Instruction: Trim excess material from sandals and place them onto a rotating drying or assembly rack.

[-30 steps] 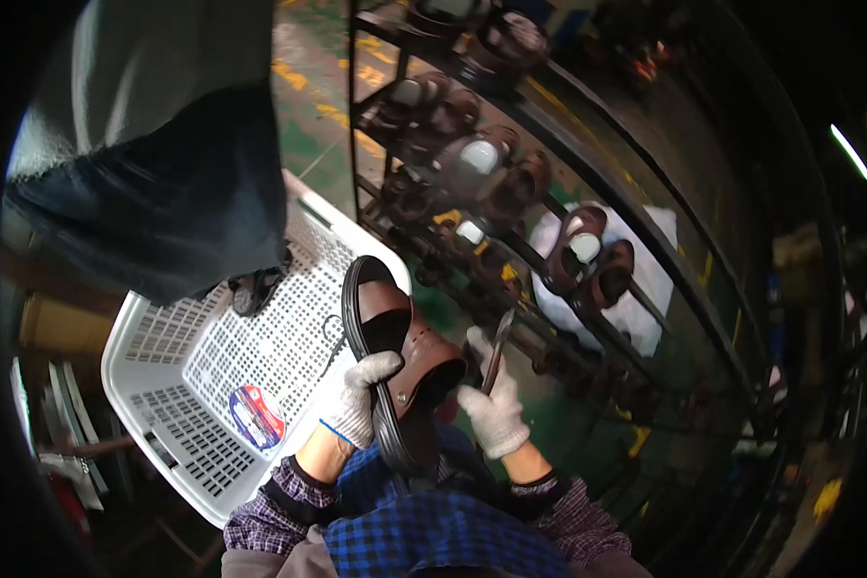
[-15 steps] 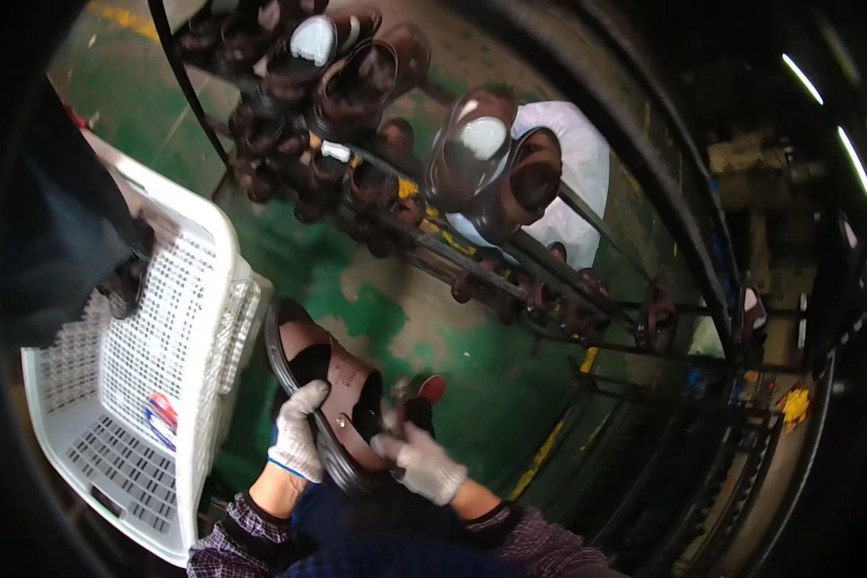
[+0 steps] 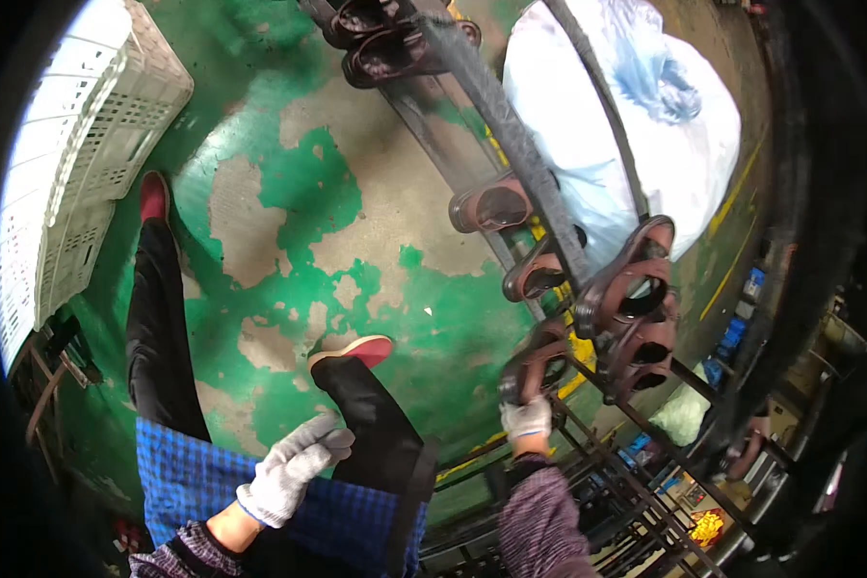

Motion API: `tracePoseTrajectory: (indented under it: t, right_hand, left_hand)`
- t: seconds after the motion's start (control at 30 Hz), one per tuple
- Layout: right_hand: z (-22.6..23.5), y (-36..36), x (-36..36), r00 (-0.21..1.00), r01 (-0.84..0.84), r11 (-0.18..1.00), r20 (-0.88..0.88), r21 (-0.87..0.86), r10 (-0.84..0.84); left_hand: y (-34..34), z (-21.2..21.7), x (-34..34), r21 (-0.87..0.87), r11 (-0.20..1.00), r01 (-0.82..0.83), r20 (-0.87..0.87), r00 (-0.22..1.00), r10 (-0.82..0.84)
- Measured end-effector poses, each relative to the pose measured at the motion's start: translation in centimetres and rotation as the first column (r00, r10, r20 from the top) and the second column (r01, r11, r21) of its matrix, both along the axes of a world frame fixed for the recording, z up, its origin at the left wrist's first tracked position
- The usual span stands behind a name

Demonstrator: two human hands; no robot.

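Observation:
My right hand [image 3: 527, 418], in a white knit glove, reaches to the black metal rack and grips the near end of a brown sandal [image 3: 538, 360] with a dark sole. The glove partly covers that end, and the fingers' undersides are hidden. Beside it, a pair of similar brown sandals [image 3: 626, 299] rests on the rack. My left hand [image 3: 299, 469], also gloved, is over my blue checked apron [image 3: 193, 462]. It holds nothing, its fingers loosely extended toward the right.
More brown sandals [image 3: 491, 205] sit along the rack bar [image 3: 511, 135]. Behind the rack stands a large white plastic bag [image 3: 597, 116]. White plastic baskets [image 3: 87, 183] are at the far left. Worn green floor [image 3: 289, 231] lies between, under my red shoes [image 3: 361, 352].
My hands were together on a brown sandal; now they are apart. The right is at the rack on a sandal, the left holds nothing. The view has shifted, with the basket nearer the upper left.

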State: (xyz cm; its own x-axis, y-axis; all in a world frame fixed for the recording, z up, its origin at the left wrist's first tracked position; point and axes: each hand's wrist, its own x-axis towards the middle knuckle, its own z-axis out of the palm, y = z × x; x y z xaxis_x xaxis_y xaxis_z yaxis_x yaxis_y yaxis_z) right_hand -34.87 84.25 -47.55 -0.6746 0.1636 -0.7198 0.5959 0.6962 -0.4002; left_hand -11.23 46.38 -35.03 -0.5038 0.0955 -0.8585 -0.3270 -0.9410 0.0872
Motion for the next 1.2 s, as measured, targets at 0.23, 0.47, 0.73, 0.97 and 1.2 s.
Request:
tracePoseTrajectory:
  t: [0.23,0.47,0.73,0.97,1.2]
  right_hand:
    - [0.5,1.0,-5.3,0.802,0.558,0.825,0.314,-0.089,-0.508]
    - [17.6,-34.9,7.4,0.973,-0.129,0.911,0.125,-0.393,0.192]
    - [36.3,-75.2,7.3,0.547,-0.746,0.639,-0.718,-0.186,0.430]
    - [32.9,-85.4,9.9,-0.067,-0.815,0.351,-0.676,0.462,0.734]
    - [32.2,-83.9,9.2,0.032,-0.868,0.332,-0.627,0.368,0.778]
  left_hand:
    - [-3.3,0.3,-1.6,-0.145,0.989,0.038,0.016,0.999,-0.036]
    - [-20.9,20.0,2.1,-0.838,0.433,0.332,0.077,0.858,-0.508]
    - [-52.5,30.6,11.6,-0.942,0.122,0.313,0.330,0.929,0.166]
    - [-75.4,9.1,17.0,-0.701,0.628,0.338,0.609,0.742,0.280]
    - [-75.1,-5.0,11.2,-0.644,0.662,-0.383,0.195,0.755,0.626]
